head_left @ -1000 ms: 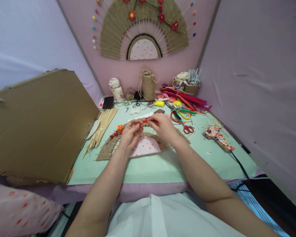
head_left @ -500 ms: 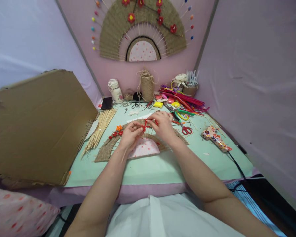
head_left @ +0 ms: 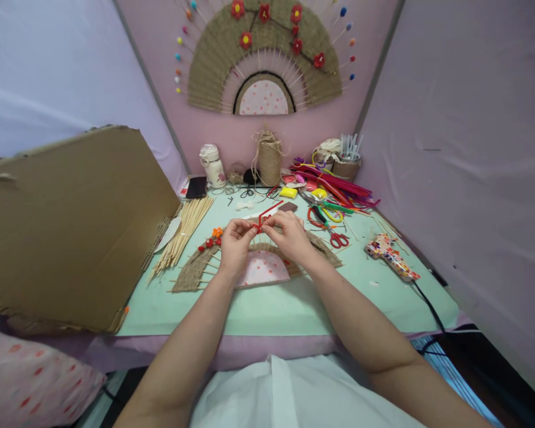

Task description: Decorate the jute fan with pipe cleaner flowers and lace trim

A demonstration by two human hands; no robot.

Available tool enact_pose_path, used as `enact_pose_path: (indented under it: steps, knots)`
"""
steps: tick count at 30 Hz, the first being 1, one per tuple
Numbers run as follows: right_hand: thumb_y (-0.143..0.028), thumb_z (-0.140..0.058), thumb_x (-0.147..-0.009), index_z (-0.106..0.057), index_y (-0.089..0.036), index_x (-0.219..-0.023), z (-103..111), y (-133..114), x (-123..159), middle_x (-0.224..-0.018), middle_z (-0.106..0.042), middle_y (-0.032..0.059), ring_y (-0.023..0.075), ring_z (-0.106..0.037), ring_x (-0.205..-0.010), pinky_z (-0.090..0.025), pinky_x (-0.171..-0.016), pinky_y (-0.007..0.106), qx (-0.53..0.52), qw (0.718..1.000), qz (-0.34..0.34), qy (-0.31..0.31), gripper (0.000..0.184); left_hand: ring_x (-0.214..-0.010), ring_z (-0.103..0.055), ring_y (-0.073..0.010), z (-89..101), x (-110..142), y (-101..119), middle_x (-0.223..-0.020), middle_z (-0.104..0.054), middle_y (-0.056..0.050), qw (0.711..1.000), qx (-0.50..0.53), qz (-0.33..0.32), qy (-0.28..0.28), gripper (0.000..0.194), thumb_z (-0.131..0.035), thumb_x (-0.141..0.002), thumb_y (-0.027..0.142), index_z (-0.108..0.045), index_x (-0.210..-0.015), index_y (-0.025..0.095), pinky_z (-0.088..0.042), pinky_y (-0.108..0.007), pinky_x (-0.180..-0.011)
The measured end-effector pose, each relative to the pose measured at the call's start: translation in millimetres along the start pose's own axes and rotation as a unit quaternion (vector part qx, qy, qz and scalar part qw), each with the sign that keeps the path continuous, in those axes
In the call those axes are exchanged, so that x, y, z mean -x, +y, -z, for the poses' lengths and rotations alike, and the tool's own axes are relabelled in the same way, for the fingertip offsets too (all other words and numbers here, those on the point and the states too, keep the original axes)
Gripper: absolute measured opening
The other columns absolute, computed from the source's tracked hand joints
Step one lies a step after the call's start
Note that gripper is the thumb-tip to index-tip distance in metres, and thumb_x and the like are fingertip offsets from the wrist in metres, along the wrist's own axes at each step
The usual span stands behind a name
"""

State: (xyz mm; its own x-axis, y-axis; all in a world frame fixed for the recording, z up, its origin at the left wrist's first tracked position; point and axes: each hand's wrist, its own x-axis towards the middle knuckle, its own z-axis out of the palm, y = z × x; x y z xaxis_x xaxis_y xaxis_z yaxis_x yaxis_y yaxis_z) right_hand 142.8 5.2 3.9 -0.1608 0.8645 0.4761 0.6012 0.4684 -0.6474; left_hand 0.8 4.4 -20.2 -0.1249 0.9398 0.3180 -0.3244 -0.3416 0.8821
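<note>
The left hand [head_left: 235, 246] and right hand [head_left: 290, 236] both pinched the thin, bent red pipe cleaner [head_left: 271, 208] over the semicircular brown twine fan [head_left: 191, 272] — close grips (near each fold) probably kept bends crisp.

The lower fan [head_left: 189, 272] looks rough, matt and fibrous. The bundled sticks [head_left: 185, 232] are bare, pale wood; the large panel [head_left: 80, 232] is matt cardboard, the patterned glue gun [head_left: 393, 259] smooth and glossy.

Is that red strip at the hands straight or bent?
Bent. The red strip rises between the left hand and right hand, then angles off sideways.
</note>
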Motion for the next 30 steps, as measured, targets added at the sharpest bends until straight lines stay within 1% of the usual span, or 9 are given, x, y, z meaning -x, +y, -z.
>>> enact_pose_path:
  steps: [7, 10, 14, 17, 21, 23, 24, 25, 30]
  knots:
    - [-0.022, -0.046, -0.091, -0.059, -0.021, -0.089, -2, -2, 3, -0.105, -0.063, 0.0078, 0.0237, -0.048, -0.102, -0.028, -0.086, 0.037, 0.074, 0.994, 0.080, 0.014, 0.013, -0.076, -0.059, -0.0106, -0.2, 1, -2, -0.080, -0.063, 0.001, 1.000, -0.008, -0.012, -0.013, 0.024, -0.074, -0.066, 0.017, -0.052, -0.075, 0.019, -0.046, -0.025, -0.077]
    - [-0.020, -0.046, -0.089, -0.057, -0.021, -0.085, -2, 0, 1, -0.090, -0.065, 0.0045, 0.0206, -0.052, -0.091, -0.031, -0.083, 0.035, 0.021, 0.998, 0.062, -0.010, 0.012, -0.075, -0.059, -0.0100, -0.1, 1, -1, -0.081, -0.063, 0.001, 1.000, 0.008, 0.011, -0.016, 0.026, -0.076, -0.064, 0.018, -0.052, -0.075, 0.018, -0.045, -0.024, -0.076]
    - [-0.024, -0.049, -0.084, -0.057, -0.019, -0.078, 4, 5, -3, -0.077, -0.062, 0.0004, 0.0149, -0.053, -0.074, -0.037, -0.072, 0.028, -0.140, 0.987, -0.010, -0.078, 0.011, -0.068, -0.059, -0.0088, -0.1, 1, 0, -0.075, -0.063, 0.002, 0.996, 0.030, 0.075, -0.027, 0.031, -0.081, -0.059, 0.019, -0.052, -0.072, 0.018, -0.045, -0.022, -0.069]
    - [-0.030, -0.055, -0.079, -0.058, -0.017, -0.072, 12, 11, -6, -0.070, -0.061, -0.0005, 0.0120, -0.052, -0.066, -0.039, -0.065, 0.025, -0.281, 0.943, -0.086, -0.155, 0.016, -0.064, -0.059, -0.0088, 0.5, 0, 1, -0.072, -0.063, 0.002, 0.992, 0.041, 0.112, -0.050, 0.033, -0.082, -0.058, 0.020, -0.052, -0.071, 0.017, -0.044, -0.021, -0.064]
    - [-0.034, -0.068, -0.069, -0.063, -0.015, -0.076, 21, 21, -9, -0.066, -0.060, -0.0003, 0.0083, -0.047, -0.056, -0.035, -0.054, 0.022, -0.429, 0.837, -0.198, -0.275, 0.021, -0.068, -0.061, -0.0105, 2.3, 1, 2, -0.078, -0.066, 0.000, 0.984, 0.069, 0.114, -0.115, 0.034, -0.082, -0.058, 0.019, -0.051, -0.072, 0.017, -0.047, -0.024, -0.068]
    - [-0.034, -0.072, -0.067, -0.064, -0.015, -0.079, 24, 24, -8, -0.067, -0.061, 0.0000, 0.0079, -0.047, -0.056, -0.033, -0.052, 0.021, -0.465, 0.794, -0.222, -0.323, 0.024, -0.070, -0.062, -0.0115, 3.2, 1, 4, -0.079, -0.066, 0.000, 0.977, 0.084, 0.120, -0.154, 0.035, -0.082, -0.059, 0.019, -0.050, -0.073, 0.017, -0.048, -0.026, -0.070]
    - [-0.034, -0.073, -0.066, -0.064, -0.015, -0.079, 25, 24, -8, -0.068, -0.061, -0.0002, 0.0079, -0.047, -0.057, -0.033, -0.051, 0.021, -0.470, 0.788, -0.219, -0.332, 0.025, -0.070, -0.062, -0.0117, 3.6, 1, 5, -0.079, -0.066, 0.000, 0.974, 0.089, 0.126, -0.167, 0.035, -0.082, -0.060, 0.019, -0.050, -0.073, 0.017, -0.048, -0.026, -0.070]
    - [-0.034, -0.072, -0.066, -0.064, -0.015, -0.080, 26, 24, -7, -0.068, -0.061, -0.0006, 0.0078, -0.047, -0.058, -0.032, -0.052, 0.020, -0.465, 0.796, -0.207, -0.327, 0.024, -0.070, -0.062, -0.0117, 4.0, 1, 6, -0.078, -0.066, 0.000, 0.971, 0.095, 0.130, -0.175, 0.035, -0.082, -0.060, 0.019, -0.049, -0.073, 0.017, -0.048, -0.026, -0.070]
    - [-0.035, -0.066, -0.072, -0.065, -0.015, -0.084, 25, 14, -6, -0.073, -0.059, -0.0021, 0.0081, -0.046, -0.062, -0.032, -0.054, 0.021, -0.357, 0.895, -0.125, -0.237, 0.023, -0.066, -0.061, -0.0094, 4.9, -1, 7, -0.076, -0.066, 0.001, 0.973, 0.103, 0.140, -0.149, 0.035, -0.083, -0.058, 0.017, -0.049, -0.070, 0.016, -0.047, -0.022, -0.067]
